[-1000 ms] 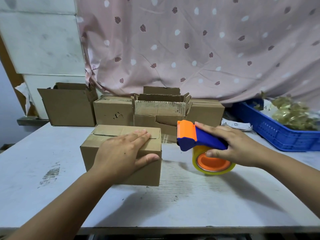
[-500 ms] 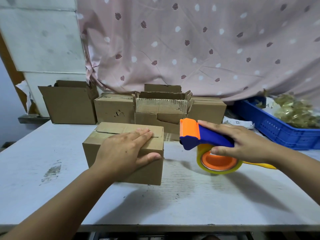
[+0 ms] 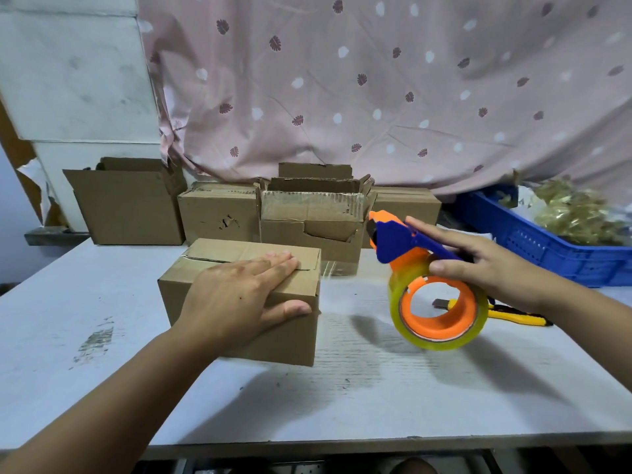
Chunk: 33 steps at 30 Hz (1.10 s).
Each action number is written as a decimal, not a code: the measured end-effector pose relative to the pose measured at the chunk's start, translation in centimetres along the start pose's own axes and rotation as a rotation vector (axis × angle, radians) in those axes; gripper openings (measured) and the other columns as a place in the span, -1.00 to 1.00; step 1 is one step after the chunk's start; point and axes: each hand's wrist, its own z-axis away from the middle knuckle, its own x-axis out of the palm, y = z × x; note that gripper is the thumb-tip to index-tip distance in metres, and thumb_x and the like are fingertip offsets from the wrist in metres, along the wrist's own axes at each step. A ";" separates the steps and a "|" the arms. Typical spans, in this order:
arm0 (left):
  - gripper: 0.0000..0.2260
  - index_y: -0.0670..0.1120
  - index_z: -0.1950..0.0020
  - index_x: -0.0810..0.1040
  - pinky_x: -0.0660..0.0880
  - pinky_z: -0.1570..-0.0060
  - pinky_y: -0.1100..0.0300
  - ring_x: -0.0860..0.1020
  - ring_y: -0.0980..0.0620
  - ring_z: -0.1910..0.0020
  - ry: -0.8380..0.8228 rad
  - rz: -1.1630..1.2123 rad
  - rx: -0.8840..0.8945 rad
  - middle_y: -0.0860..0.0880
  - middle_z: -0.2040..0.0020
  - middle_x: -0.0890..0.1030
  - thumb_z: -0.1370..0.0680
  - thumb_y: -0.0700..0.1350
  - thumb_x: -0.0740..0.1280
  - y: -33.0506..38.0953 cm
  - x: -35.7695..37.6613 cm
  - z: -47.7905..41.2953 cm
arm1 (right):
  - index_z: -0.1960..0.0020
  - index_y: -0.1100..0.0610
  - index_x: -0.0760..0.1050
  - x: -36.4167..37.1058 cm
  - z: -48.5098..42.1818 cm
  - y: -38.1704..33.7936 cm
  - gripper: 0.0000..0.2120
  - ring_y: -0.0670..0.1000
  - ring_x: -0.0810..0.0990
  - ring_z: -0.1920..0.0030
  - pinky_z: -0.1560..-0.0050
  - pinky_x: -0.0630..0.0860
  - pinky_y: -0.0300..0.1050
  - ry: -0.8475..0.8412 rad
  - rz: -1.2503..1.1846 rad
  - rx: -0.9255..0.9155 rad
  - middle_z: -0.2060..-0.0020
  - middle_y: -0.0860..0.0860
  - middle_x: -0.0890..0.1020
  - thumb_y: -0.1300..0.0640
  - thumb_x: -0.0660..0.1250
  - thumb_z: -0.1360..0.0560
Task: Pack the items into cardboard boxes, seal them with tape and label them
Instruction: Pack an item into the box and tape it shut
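Looks like a makeshift packing station: worn cardboard boxes [image 3: 219,213] lined mid-frame on a scuffed white table [image 3: 376,388], tape dispenser [image 3: 393,237], yellow cutter [image 3: 513,316], blue crate [image 3: 533,248] at right, pink printed cloth [image 3: 376,97] as backdrop.

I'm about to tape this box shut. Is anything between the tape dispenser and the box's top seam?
Only bare table separates the tape dispenser, held in the right hand, from the box. But the left hand lies flat on the box's top, its fingers covering part of the seam.
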 end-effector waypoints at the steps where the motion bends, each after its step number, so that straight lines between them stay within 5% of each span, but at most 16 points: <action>1: -0.32 0.08 -0.14 0.63 0.58 0.32 0.17 0.66 0.10 0.01 0.005 -0.007 0.002 0.12 -0.07 0.66 -0.54 0.38 -0.18 0.0 0.0 0.0 | -0.27 -0.52 0.26 0.2 0.0 0.0 -0.45 -0.09 0.55 -0.12 -0.07 0.51 -0.33 -0.010 0.041 0.006 -0.17 -0.30 0.54 -0.16 0.41 -0.40; 3: -0.33 0.08 -0.13 0.63 0.58 0.33 0.18 0.66 0.10 0.03 0.009 -0.019 0.007 0.12 -0.06 0.66 -0.54 0.38 -0.18 0.0 0.0 -0.1 | -0.27 -0.58 0.19 0.4 0.2 -0.2 -0.39 -0.02 0.57 0.00 -0.06 0.51 -0.29 -0.048 0.233 0.030 -0.12 -0.19 0.58 -0.24 0.40 -0.35; 6: -0.32 0.09 -0.13 0.63 0.57 0.33 0.21 0.66 0.12 0.03 0.015 -0.022 0.005 0.13 -0.06 0.66 -0.54 0.38 -0.19 0.0 0.1 -0.1 | -0.30 -0.62 -0.01 0.4 0.1 -0.6 -0.36 -0.10 0.46 -0.05 -0.07 0.32 -0.40 -0.094 0.559 0.019 -0.13 -0.32 0.53 -0.36 0.27 -0.37; 9: -0.32 0.09 -0.13 0.64 0.57 0.31 0.21 0.66 0.11 0.04 0.031 -0.022 -0.005 0.13 -0.06 0.66 -0.54 0.38 -0.19 0.1 0.0 0.0 | -0.32 -0.60 -0.05 0.2 -0.3 -1.5 -0.38 -0.17 0.40 -0.02 -0.04 0.29 -0.45 -0.158 0.649 0.029 -0.06 -0.30 0.50 -0.29 0.25 -0.43; 12: -0.31 0.07 -0.14 0.63 0.57 0.29 0.19 0.66 0.09 0.03 0.039 -0.017 -0.011 0.11 -0.07 0.66 -0.53 0.38 -0.18 0.1 0.0 0.1 | -0.34 -0.57 -0.01 0.2 -1.3 -2.5 -0.38 -0.10 0.48 0.03 -0.07 0.39 -0.26 -0.253 0.689 0.071 0.04 -0.23 0.55 -0.22 0.30 -0.47; 16: -0.32 0.08 -0.16 0.62 0.57 0.27 0.18 0.66 0.08 0.01 0.032 -0.009 -0.024 0.10 -0.10 0.65 -0.53 0.39 -0.17 0.1 -0.1 0.2 | -0.33 -0.56 0.12 -0.4 -3.2 -4.1 -0.40 -0.19 0.50 0.21 0.13 0.42 -0.29 -0.350 0.707 0.135 0.29 -0.30 0.55 -0.20 0.35 -0.44; 23: -0.43 0.13 -0.36 0.38 0.52 0.26 0.21 0.65 0.00 0.04 0.051 -0.021 0.032 0.06 -0.13 0.63 -0.53 0.38 -0.10 0.0 -0.3 0.4 | -0.38 -0.43 0.20 0.3 -6.8 -7.4 -0.46 -0.18 0.43 0.18 0.23 0.29 -0.32 -0.540 0.830 0.200 0.18 -0.35 0.43 -0.17 0.33 -0.47; 29: -0.52 -0.09 -0.16 0.62 0.49 0.13 0.10 0.60 -0.07 0.06 0.240 -0.004 0.088 -0.06 -0.09 0.63 -0.44 0.23 0.26 2.7 0.9 0.6 | -0.35 -0.36 0.31 0.5 -9.5 -9.0 -0.46 -0.08 0.50 0.02 0.01 0.46 -0.24 -0.643 0.819 0.254 -0.15 -0.13 0.51 -0.09 0.41 -0.44; 31: -0.51 -0.14 -0.15 0.59 0.43 0.04 0.05 0.58 -0.08 0.05 0.303 -0.010 0.017 -0.08 -0.06 0.63 -0.44 0.21 0.31 4.8 1.8 0.6 | -0.34 -0.36 0.33 0.7 -10.1 -9.5 -0.46 -0.04 0.53 -0.02 -0.08 0.52 -0.14 -0.664 0.825 0.280 -0.14 -0.11 0.51 -0.07 0.42 -0.43; 33: -0.54 -0.11 -0.16 0.50 0.35 0.01 0.03 0.56 -0.08 0.07 0.352 -0.042 -0.118 -0.07 -0.05 0.62 -0.41 0.17 0.35 6.3 2.8 0.5 | -0.34 -0.33 0.35 0.7 -10.5 -10.0 -0.47 -0.07 0.54 0.03 0.06 0.51 -0.23 -0.674 0.840 0.300 -0.08 -0.10 0.52 -0.04 0.42 -0.45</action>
